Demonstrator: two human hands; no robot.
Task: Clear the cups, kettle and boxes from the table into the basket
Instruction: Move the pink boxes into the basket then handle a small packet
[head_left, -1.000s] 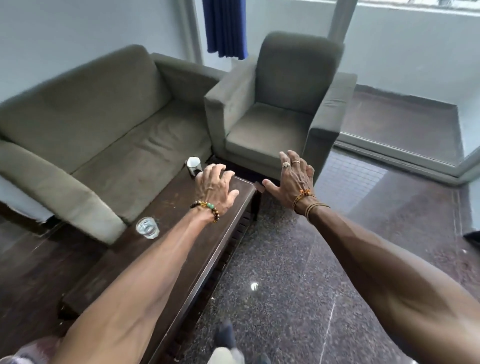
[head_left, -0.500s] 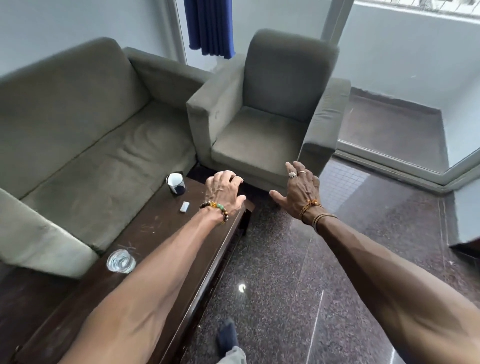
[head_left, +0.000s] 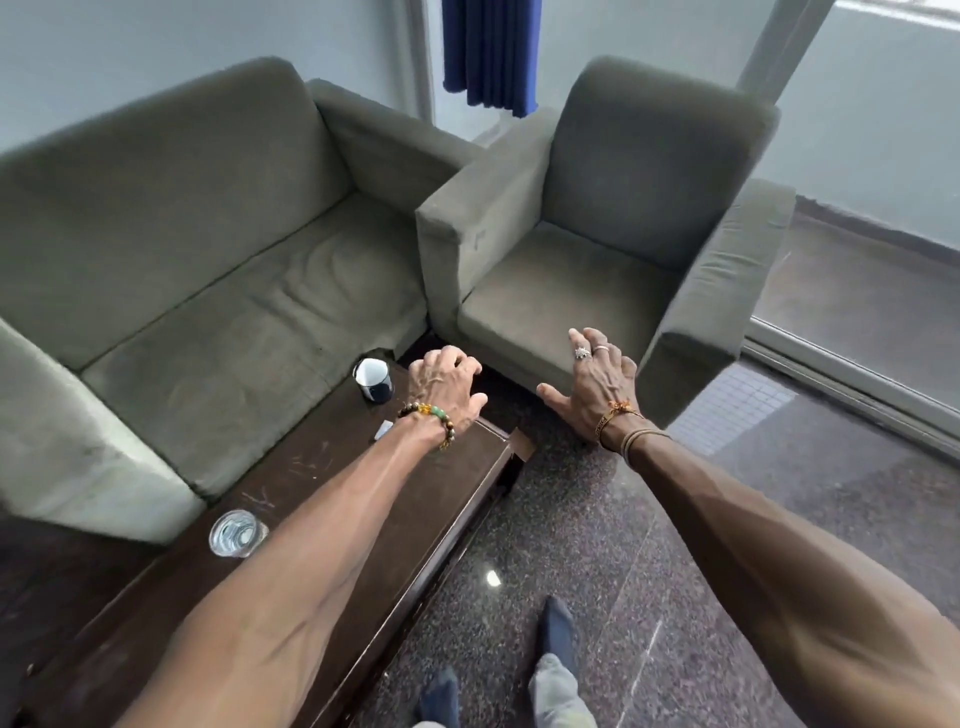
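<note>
A dark mug with a white inside (head_left: 374, 380) stands at the far end of the long dark wooden table (head_left: 311, 519). A clear glass (head_left: 235, 533) stands near the table's left edge, closer to me. A small white packet (head_left: 384, 429) lies flat between them. My left hand (head_left: 444, 387) hovers over the table's far end, just right of the mug, fingers loosely curled and holding nothing. My right hand (head_left: 592, 387) is stretched out past the table's end, above the floor in front of the armchair, fingers straight and spread. No basket, kettle or box is in view.
A grey-green sofa (head_left: 197, 270) runs along the table's left side. A matching armchair (head_left: 597, 244) stands beyond the table's far end. Speckled stone floor (head_left: 597, 545) lies to the right. My feet (head_left: 556, 675) are at the bottom.
Both hands have reached farther toward the table's far end and the armchair. The view has shifted, so the mug and glass sit closer in the frame.
</note>
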